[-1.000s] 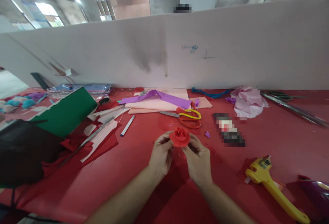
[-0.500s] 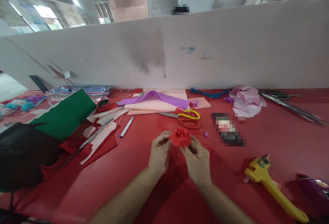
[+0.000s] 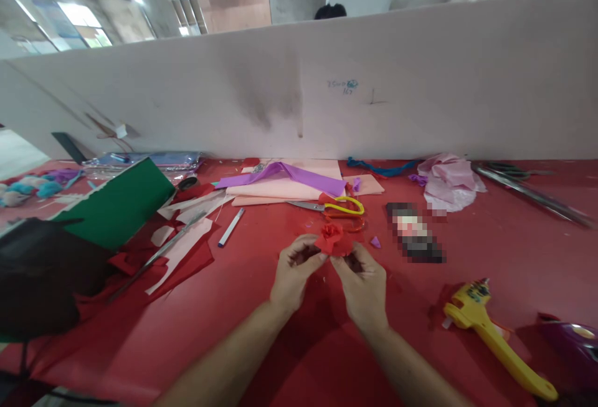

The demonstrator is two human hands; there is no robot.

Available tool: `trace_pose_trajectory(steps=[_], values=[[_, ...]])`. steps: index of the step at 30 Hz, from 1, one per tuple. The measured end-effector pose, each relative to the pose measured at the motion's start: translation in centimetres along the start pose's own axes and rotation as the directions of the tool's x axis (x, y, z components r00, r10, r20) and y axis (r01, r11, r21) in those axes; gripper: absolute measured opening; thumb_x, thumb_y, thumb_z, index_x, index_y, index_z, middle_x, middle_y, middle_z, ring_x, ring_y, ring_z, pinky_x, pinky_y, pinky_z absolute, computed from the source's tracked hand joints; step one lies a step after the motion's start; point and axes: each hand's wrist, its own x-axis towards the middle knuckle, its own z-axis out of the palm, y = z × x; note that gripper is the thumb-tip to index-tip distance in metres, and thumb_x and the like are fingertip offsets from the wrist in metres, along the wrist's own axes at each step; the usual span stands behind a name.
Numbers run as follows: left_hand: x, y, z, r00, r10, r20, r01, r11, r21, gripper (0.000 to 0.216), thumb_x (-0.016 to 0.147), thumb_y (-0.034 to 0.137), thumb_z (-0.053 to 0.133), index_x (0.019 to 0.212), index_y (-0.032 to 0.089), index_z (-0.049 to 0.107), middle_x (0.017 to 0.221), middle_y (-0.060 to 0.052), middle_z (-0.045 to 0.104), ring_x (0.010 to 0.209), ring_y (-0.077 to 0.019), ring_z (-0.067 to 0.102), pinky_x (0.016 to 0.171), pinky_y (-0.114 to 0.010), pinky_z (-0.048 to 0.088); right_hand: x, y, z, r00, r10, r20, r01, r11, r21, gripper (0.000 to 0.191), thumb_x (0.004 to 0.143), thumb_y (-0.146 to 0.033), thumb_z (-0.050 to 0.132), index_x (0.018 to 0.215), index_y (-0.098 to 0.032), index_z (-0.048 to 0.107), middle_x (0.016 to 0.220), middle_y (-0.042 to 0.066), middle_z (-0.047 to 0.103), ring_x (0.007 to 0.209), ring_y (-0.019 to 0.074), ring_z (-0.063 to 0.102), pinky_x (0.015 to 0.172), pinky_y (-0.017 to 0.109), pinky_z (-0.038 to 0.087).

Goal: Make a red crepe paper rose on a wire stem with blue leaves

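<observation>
Between my hands, above the red table, is a red paper flower (image 3: 332, 239) with a ruffled centre and wider outer petals. My left hand (image 3: 295, 270) pinches its left edge with thumb and fingers. On the other side, my right hand (image 3: 362, 279) grips the lower right edge, its fingertips partly hidden behind the petals. Just beyond the flower lie scissors (image 3: 327, 207) with yellow and orange handles, their blades pointing left. A small purple scrap (image 3: 375, 242) rests right of the flower.
A yellow glue gun (image 3: 495, 338) lies at the right, below a blurred-out phone-like object (image 3: 415, 232). Left are a marker (image 3: 231, 227), a green board (image 3: 121, 207) and paper scraps. Purple paper (image 3: 308, 181) lies farther back, before a white partition (image 3: 187, 101). Someone's dark hair shows above it.
The flower has tilted and shifted slightly up and right. My left thumb has moved in under its lower edge, and both hands still hold it.
</observation>
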Motion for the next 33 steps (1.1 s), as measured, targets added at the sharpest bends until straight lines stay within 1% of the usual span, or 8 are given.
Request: trace_pose_trajectory(steps=[3, 6, 12, 15, 17, 21, 28, 33], values=[[-0.23, 0.08, 0.25, 0.998, 0.012, -0.057, -0.010, 0.999, 0.032, 0.024, 0.065, 0.017, 0.076, 0.088, 0.022, 0.069, 0.083, -0.002, 0.065, 0.079, -0.0134, 0.059, 0.078, -0.026, 0.047, 0.05, 0.09, 0.05, 0.999, 0.050, -0.014, -0.049, 0.999, 0.018, 0.016, 0.075, -0.029, 0.067, 0.088, -0.019, 0.068, 0.083, 0.003, 0.070, 0.077, 0.0180, 0.063, 0.076, 0.033, 0.050], [-0.40, 0.03, 0.38, 0.989, 0.095, -0.110, -0.081, 0.989, 0.127, 0.021, 0.066, 0.017, 0.076, 0.085, 0.022, 0.067, 0.083, -0.001, 0.065, 0.078, -0.0133, 0.060, 0.077, -0.026, 0.047, 0.11, 0.05, 0.18, 0.996, 0.090, -0.023, -0.088, 0.994, 0.069, 0.015, 0.074, -0.028, 0.067, 0.086, -0.019, 0.068, 0.083, 0.003, 0.070, 0.077, 0.0181, 0.063, 0.076, 0.033, 0.050], [-0.47, 0.22, 0.11, 0.964, 0.251, -0.090, -0.197, 0.898, 0.394, 0.009, 0.071, 0.018, 0.071, 0.079, 0.020, 0.072, 0.083, -0.005, 0.067, 0.078, -0.0168, 0.061, 0.078, -0.028, 0.048, -0.03, 0.12, 0.44, 0.991, 0.131, -0.005, -0.128, 0.981, 0.145, 0.015, 0.074, -0.026, 0.068, 0.087, -0.020, 0.069, 0.086, 0.002, 0.071, 0.081, 0.0175, 0.064, 0.079, 0.032, 0.050], [-0.41, 0.37, -0.03, 0.953, 0.294, -0.069, -0.230, 0.856, 0.463, 0.007, 0.073, 0.019, 0.068, 0.078, 0.020, 0.073, 0.082, -0.005, 0.067, 0.078, -0.0159, 0.061, 0.075, -0.027, 0.048, -0.12, 0.26, 0.50, 0.991, 0.133, 0.006, -0.132, 0.981, 0.143, 0.015, 0.075, -0.027, 0.068, 0.088, -0.019, 0.068, 0.087, 0.003, 0.071, 0.081, 0.0172, 0.063, 0.079, 0.031, 0.049], [-0.37, 0.35, -0.02, 0.959, 0.275, -0.063, -0.224, 0.876, 0.427, 0.006, 0.075, 0.020, 0.067, 0.079, 0.019, 0.071, 0.081, -0.003, 0.067, 0.076, -0.0145, 0.061, 0.074, -0.026, 0.048, -0.15, 0.32, 0.55, 0.991, 0.131, 0.017, -0.133, 0.981, 0.140, 0.015, 0.076, -0.028, 0.068, 0.088, -0.019, 0.067, 0.088, 0.003, 0.070, 0.080, 0.0168, 0.063, 0.077, 0.031, 0.049], [-0.31, 0.16, 0.13, 0.984, 0.160, -0.077, -0.139, 0.964, 0.228, 0.007, 0.075, 0.023, 0.068, 0.081, 0.018, 0.068, 0.080, -0.001, 0.066, 0.076, -0.0124, 0.061, 0.076, -0.025, 0.049, -0.18, 0.14, 0.67, 0.991, 0.123, 0.048, -0.128, 0.983, 0.133, 0.015, 0.078, -0.030, 0.067, 0.089, -0.021, 0.067, 0.089, 0.002, 0.070, 0.081, 0.0161, 0.062, 0.079, 0.030, 0.048], [0.02, -0.28, 0.04, 0.989, 0.033, -0.143, -0.029, 0.999, 0.028, 0.009, 0.071, 0.020, 0.072, 0.079, 0.018, 0.067, 0.079, 0.001, 0.066, 0.076, -0.0104, 0.059, 0.076, -0.023, 0.047, -0.42, -0.33, 0.78, 0.985, 0.138, 0.106, -0.154, 0.976, 0.156, 0.017, 0.078, -0.031, 0.067, 0.093, -0.022, 0.067, 0.095, 0.003, 0.070, 0.087, 0.0182, 0.063, 0.085, 0.034, 0.047], [0.40, -0.28, -0.34, 0.996, -0.084, -0.031, 0.082, 0.994, -0.077, 0.013, 0.069, 0.018, 0.073, 0.082, 0.020, 0.073, 0.085, -0.002, 0.070, 0.081, -0.0135, 0.061, 0.081, -0.027, 0.047, -0.23, -0.24, 0.34, 0.985, 0.107, 0.134, -0.119, 0.989, 0.086, 0.012, 0.078, -0.029, 0.067, 0.089, -0.023, 0.068, 0.088, 0.001, 0.067, 0.086, 0.0177, 0.060, 0.084, 0.033, 0.045]])
